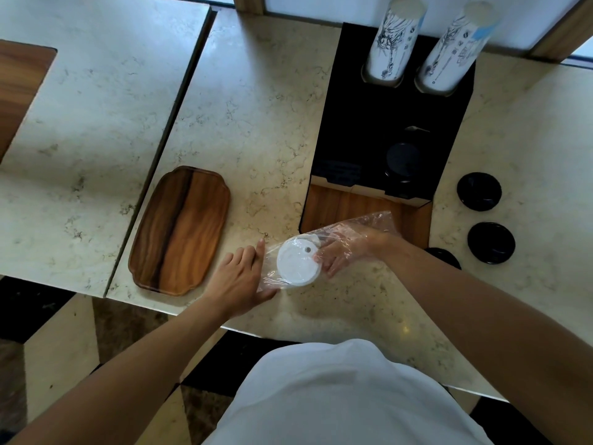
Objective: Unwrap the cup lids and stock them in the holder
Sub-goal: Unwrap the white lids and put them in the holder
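A person in a white top is standing at a pale marble counter [256, 101], working on a sleeve of cup lids at the near edge. At two o'clock from the hands, a black holder [369, 123] is carrying two tall stacks of printed paper cups [393, 40] at its far end and a dark lid well nearer. At nine o'clock a wooden tray [181, 231] is lying bare. Three loose black lids [479, 191] are sitting on the counter at three o'clock.

The right hand [345, 248] is reaching inside the clear plastic wrap [362, 221], fingers curled onto the far side of the white lids [297, 263]. The left hand [239, 282] is lying at the wrap's closed end, fingers together and extended, thumb pressing the film to the counter.

The lids are appearing as a short white stack, top face up with a small sip hole, lying just short of the holder's front.

The risks, judging from here: the thin film could be clinging and dragging lids sideways, fanning the stack across the counter, or sending it over the near edge if the left thumb is slipping.
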